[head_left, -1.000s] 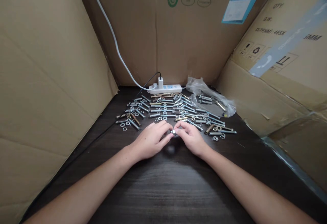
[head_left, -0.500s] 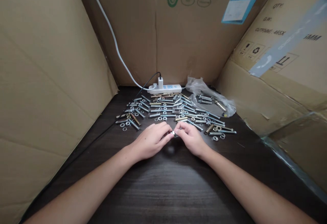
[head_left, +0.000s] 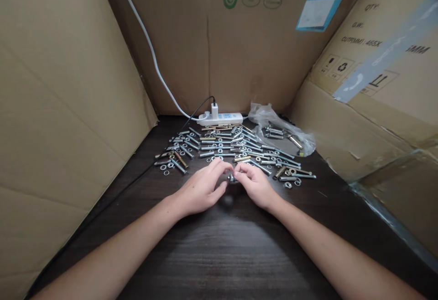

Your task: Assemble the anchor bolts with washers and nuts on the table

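Observation:
Between my two hands is a small metal bolt with a nut (head_left: 231,178) on its end. My right hand (head_left: 255,183) pinches it from the right; its fingers hide most of the shank. My left hand (head_left: 207,186) is at the left end of the bolt, its thumb and index finger parted around it. Whether the left index fingertip touches the metal, I cannot tell. Just beyond the hands lie rows of loose bolts and sleeves (head_left: 224,155), with nuts and a washer (head_left: 166,172) among them.
A white power strip (head_left: 226,118) with a plugged-in charger (head_left: 214,110) stands at the back. Beside it lies a clear plastic bag (head_left: 304,140) with bolts. A black cable (head_left: 132,182) crosses the left side. Cardboard walls (head_left: 185,39) enclose the dark table (head_left: 222,254).
My left thumb and index finger have spread apart and come off the nut, showing more of the bolt's end. The right hand keeps its pinch in nearly the same spot.

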A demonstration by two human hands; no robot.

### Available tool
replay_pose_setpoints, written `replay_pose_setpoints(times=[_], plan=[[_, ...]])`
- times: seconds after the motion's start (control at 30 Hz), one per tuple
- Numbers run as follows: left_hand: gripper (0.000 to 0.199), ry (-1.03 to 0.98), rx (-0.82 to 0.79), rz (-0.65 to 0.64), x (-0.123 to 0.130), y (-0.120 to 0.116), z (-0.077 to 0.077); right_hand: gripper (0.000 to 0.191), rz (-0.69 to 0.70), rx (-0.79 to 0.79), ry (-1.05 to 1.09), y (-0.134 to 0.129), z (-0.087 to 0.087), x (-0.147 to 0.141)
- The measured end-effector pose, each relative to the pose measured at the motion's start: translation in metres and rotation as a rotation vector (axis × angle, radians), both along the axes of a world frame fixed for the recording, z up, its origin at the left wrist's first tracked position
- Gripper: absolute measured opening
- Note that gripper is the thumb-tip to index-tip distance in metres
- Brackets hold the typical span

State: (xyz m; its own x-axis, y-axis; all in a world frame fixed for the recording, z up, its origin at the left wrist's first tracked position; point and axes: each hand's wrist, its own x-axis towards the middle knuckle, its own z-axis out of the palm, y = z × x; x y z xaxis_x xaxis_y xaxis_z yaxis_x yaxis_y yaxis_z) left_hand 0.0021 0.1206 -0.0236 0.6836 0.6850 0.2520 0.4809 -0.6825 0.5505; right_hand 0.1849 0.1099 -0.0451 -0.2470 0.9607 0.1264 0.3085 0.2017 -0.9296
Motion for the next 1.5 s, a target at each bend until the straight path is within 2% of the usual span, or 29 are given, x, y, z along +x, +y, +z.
replay_pose_setpoints(times=[0.07, 0.1, 0.23, 0.33, 0.43, 0.5, 0.57, 0.67, 0.8, 0.93, 1.07, 1.5], plan=[[0.033, -0.043, -0.005, 0.018, 0.0, -0.0015, 0.0003, 0.019, 0.005, -0.002, 0.009, 0.0, 0.0002, -0.0001], [0.034, -0.048, -0.005, 0.028, -0.0001, -0.0016, 0.0006, 0.019, 0.01, 0.0, 0.007, -0.0001, 0.0004, -0.0002], [0.016, 0.032, 0.004, 0.029, -0.0003, 0.0012, 0.0007, 0.019, 0.018, 0.011, -0.012, -0.0007, 0.0007, -0.0002], [0.021, 0.083, 0.013, -0.002, 0.0, 0.0026, 0.0, 0.02, 0.013, 0.014, -0.022, -0.0004, -0.0001, 0.0001], [0.015, 0.041, 0.016, 0.0, 0.0001, 0.0005, 0.0007, 0.021, 0.003, 0.017, -0.008, 0.0004, -0.001, 0.0004], [0.023, 0.002, 0.019, 0.011, 0.0, -0.0014, 0.002, 0.021, 0.003, 0.017, 0.0, 0.0009, -0.0011, 0.0004], [0.023, -0.007, 0.018, 0.023, -0.0001, -0.0021, 0.0032, 0.021, 0.007, 0.017, -0.003, 0.0011, -0.0012, 0.0004], [0.016, 0.041, 0.02, 0.018, 0.0002, -0.0004, 0.003, 0.021, 0.007, 0.022, -0.012, 0.0012, -0.0018, 0.0005], [0.027, 0.112, 0.034, -0.007, 0.0008, 0.0026, 0.0001, 0.022, 0.007, 0.026, -0.024, 0.001, -0.0031, 0.0007], [0.015, 0.1, 0.054, 0.002, 0.0008, 0.0008, -0.0003, 0.021, 0.015, 0.025, -0.001, 0.001, -0.0023, 0.0006], [0.018, 0.054, 0.043, 0.023, 0.0003, -0.0014, 0.0021, 0.022, 0.013, 0.027, 0.008, 0.0009, -0.0015, 0.0004], [0.016, 0.082, 0.039, 0.021, 0.0011, 0.0015, -0.0003, 0.023, 0.025, 0.033, -0.027, -0.0003, -0.0017, -0.0001]])
